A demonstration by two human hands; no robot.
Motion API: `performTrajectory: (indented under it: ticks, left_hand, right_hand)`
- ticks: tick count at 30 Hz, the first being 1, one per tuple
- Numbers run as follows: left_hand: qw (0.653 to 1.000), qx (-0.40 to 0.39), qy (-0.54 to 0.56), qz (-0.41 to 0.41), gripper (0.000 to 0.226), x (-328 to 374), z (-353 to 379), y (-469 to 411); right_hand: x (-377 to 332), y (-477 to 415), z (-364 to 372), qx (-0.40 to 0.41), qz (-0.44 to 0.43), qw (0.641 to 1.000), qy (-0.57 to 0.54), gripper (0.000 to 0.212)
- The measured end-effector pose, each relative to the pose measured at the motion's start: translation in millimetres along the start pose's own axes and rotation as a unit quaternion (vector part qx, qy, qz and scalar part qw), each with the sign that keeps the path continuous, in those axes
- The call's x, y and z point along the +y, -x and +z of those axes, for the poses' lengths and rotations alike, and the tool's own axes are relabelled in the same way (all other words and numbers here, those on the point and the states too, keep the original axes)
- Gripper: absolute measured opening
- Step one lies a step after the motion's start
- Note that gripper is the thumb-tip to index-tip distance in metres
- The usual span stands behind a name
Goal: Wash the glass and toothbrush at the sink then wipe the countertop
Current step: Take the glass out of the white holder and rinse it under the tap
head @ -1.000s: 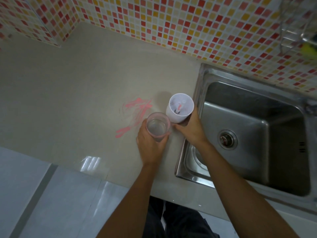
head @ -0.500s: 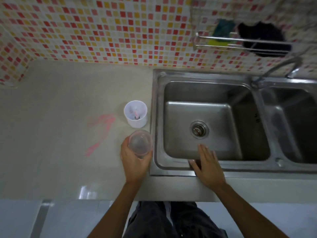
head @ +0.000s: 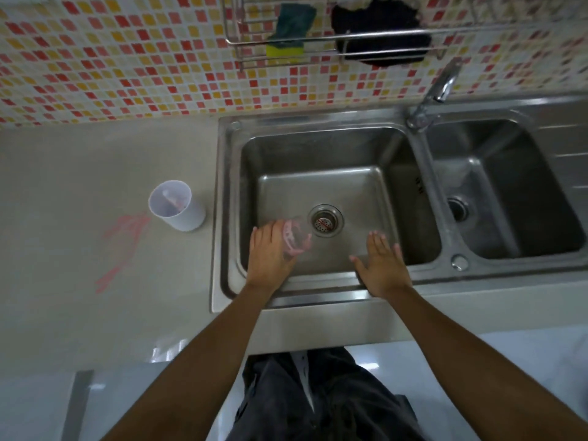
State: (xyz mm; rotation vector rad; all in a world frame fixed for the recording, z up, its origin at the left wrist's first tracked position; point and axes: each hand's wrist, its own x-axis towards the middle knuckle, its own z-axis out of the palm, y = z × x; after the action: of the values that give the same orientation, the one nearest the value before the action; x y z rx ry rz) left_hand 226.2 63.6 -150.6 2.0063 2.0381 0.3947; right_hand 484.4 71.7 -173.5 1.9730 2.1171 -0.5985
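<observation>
My left hand (head: 269, 254) grips a clear glass with a pink rim (head: 296, 238), tipped on its side over the left basin of the steel sink (head: 222, 192), mouth toward the drain (head: 325, 221). My right hand (head: 380, 265) hovers open over the basin's near edge, fingers spread, holding nothing. A white cup (head: 176, 205) stands on the beige countertop (head: 79, 186) left of the sink, with a toothbrush (head: 173, 202) inside, mostly hidden. Pink smears (head: 122, 246) mark the countertop beside the cup.
A tap (head: 436, 93) rises between the two basins; the right basin (head: 509, 186) lies beyond it. On the tiled wall a wire rack (head: 318, 36) holds a green-and-yellow sponge (head: 288, 30) and a black cloth (head: 378, 30).
My left hand carried the glass from the countertop rightward over the left basin and tipped it. My right hand left the white cup and now hovers open over the sink.
</observation>
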Motion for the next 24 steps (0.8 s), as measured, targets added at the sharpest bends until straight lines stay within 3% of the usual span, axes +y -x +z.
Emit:
performTrajectory:
  ticks: [5, 10, 14, 21, 24]
  left_hand:
    - [0.999, -0.027, -0.032, 0.027, 0.077, 9, 4, -3]
    - [0.991, -0.059, -0.114, 0.047, 0.072, 17, 3, -2]
    - [0.972, -0.103, -0.206, 0.043, 0.071, 20, 2, 1]
    - [0.918, -0.126, -0.371, 0.063, 0.1, 31, -6, -6]
    - [0.911, -0.129, -0.384, 0.071, 0.102, 35, -6, -11]
  right_hand:
    - [-1, 0, 1, 0.002, -0.004, 1.0, 0.012, 0.078]
    - [-1, 0, 1, 0.008, -0.009, 1.0, 0.01, 0.078]
    - [0, 1, 1, 0.011, -0.008, 1.0, 0.003, 0.078]
    - [1, 0, 2, 0.019, -0.011, 1.0, -0.008, 0.079]
    - [1, 0, 2, 0.023, -0.011, 1.0, -0.012, 0.079]
